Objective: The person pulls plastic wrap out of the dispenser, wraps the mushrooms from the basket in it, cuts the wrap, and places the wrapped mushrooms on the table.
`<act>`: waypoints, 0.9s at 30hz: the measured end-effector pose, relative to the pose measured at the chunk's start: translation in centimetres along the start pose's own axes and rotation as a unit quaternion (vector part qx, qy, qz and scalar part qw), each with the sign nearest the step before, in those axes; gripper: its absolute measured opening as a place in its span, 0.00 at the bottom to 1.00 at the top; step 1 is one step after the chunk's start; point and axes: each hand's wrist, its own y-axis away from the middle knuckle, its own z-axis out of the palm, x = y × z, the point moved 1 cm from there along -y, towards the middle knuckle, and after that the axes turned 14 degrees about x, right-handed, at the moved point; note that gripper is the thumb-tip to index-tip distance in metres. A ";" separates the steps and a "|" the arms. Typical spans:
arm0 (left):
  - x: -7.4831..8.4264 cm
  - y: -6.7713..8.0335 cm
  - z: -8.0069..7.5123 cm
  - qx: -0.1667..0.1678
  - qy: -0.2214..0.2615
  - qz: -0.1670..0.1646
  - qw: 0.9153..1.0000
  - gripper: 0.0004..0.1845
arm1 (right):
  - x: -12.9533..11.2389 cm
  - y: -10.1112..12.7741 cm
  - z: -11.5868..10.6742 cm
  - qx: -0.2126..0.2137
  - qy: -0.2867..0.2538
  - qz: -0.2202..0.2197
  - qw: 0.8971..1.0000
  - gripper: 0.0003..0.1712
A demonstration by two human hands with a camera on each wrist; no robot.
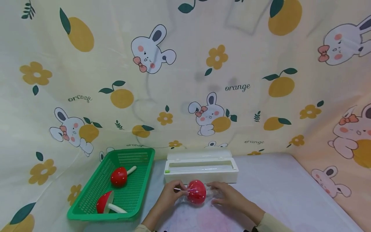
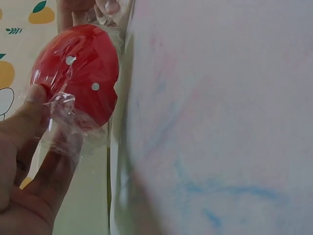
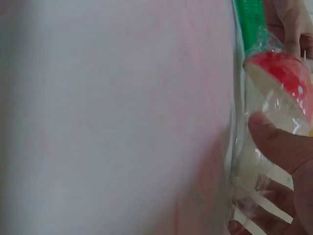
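A toy mushroom (image 1: 197, 192) with a white-dotted red cap lies sideways between both hands, wrapped in clear cling film (image 2: 73, 120). My left hand (image 1: 171, 194) pinches gathered film at the top of the cap, its thumb against the red surface in the left wrist view. On the stem side, my right hand (image 1: 229, 196) holds the film-covered stem between thumb and fingers. The right wrist view shows the pale underside of the cap (image 3: 281, 78) through the crinkled film, with the right thumb (image 3: 274, 137) lying over the stem.
At left stands a green basket (image 1: 146, 183) with two more toy mushrooms, one at the back (image 1: 118, 177) and one in front (image 1: 105, 202). A white cling film dispenser (image 1: 200, 177) stands with its lid raised just behind the hands. A patterned cloth hangs behind the table.
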 end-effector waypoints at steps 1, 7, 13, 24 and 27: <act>-0.1 0.0 0.0 0.003 0.006 0.001 1.000 0.09 | 0.0 -0.1 0.1 -0.008 0.002 0.004 1.000 0.39; -0.4 0.1 0.3 0.022 0.002 -0.013 1.000 0.10 | -0.1 -0.6 0.7 -0.025 -0.016 0.006 1.000 0.33; -0.5 0.2 0.7 0.041 -0.009 -0.028 0.999 0.06 | -0.3 -0.6 0.9 -0.026 -0.044 -0.013 0.999 0.19; -0.4 0.4 0.8 0.064 0.036 -0.058 0.996 0.09 | 3.2 0.4 3.3 0.114 0.000 -0.224 0.968 0.04; -0.3 0.5 0.5 0.022 0.069 -0.062 0.995 0.16 | 3.1 0.6 2.9 0.118 -0.016 -0.217 0.969 0.06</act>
